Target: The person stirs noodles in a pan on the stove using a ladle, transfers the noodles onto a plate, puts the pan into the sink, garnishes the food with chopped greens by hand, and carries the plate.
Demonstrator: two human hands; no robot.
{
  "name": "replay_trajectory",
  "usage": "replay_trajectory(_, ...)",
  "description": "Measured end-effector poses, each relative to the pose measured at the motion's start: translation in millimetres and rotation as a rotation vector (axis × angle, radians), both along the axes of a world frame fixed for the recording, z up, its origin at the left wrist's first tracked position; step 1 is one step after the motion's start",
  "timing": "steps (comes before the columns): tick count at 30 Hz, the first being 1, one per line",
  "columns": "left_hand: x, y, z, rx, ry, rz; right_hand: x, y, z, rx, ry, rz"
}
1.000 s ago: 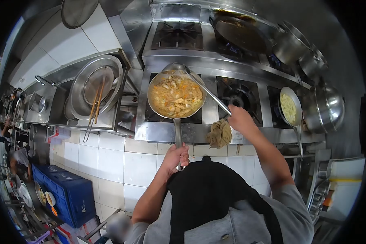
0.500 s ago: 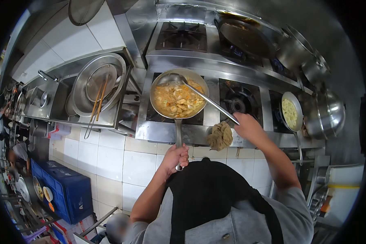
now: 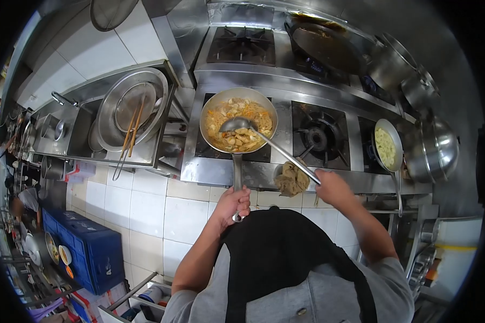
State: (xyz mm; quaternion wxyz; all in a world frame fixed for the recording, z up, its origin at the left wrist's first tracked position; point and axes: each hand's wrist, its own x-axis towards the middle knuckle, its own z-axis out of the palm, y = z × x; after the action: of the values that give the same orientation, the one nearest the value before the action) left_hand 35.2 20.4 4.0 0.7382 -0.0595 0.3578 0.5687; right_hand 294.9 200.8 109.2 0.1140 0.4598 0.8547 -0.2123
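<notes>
Frying pan (image 3: 267,103): on the front-left burner (image 3: 261,155); rigid, probably heavy and hot; best held low on its long handle (image 3: 237,169).
Noodle mix (image 3: 221,114): inside the pan; likely soft, slippery, easily broken.
Ladle (image 3: 277,149): stiff, fairly light; suits a shaft-end grip.
Left hand (image 3: 233,204): fingers wrapped round the pan handle.
Right hand (image 3: 333,187): fingers curled around the ladle's shaft end.

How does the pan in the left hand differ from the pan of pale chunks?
The held pan carries a yellow and orange mix; the other pan carries pale chunks. The left hand grips the held pan's handle; no hand touches the other pan. The held pan looks wider than the other pan. Both have long handles.
</notes>
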Motion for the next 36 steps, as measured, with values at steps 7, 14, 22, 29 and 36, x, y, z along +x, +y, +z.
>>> replay_trajectory(7,1,0,3,0.004,0.036,0.011,24,-44,-26,-0.001,-0.054,0.080)
replay_trajectory(14,-13,-13,50,0.044,0.003,0.022,24,-50,5,-0.041,-0.090,0.069)
replay_trajectory(22,5,-29,47,-0.036,0.279,-0.050,-8,-29,-25,0.100,0.048,-0.011)
replay_trajectory(29,-2,-5,25,0.006,0.091,0.039,14,-51,-28,-0.034,-0.042,0.045)
replay_trajectory(36,7,-6,4,0.013,0.077,0.041,-20,-43,-43,-0.177,0.087,-0.033)
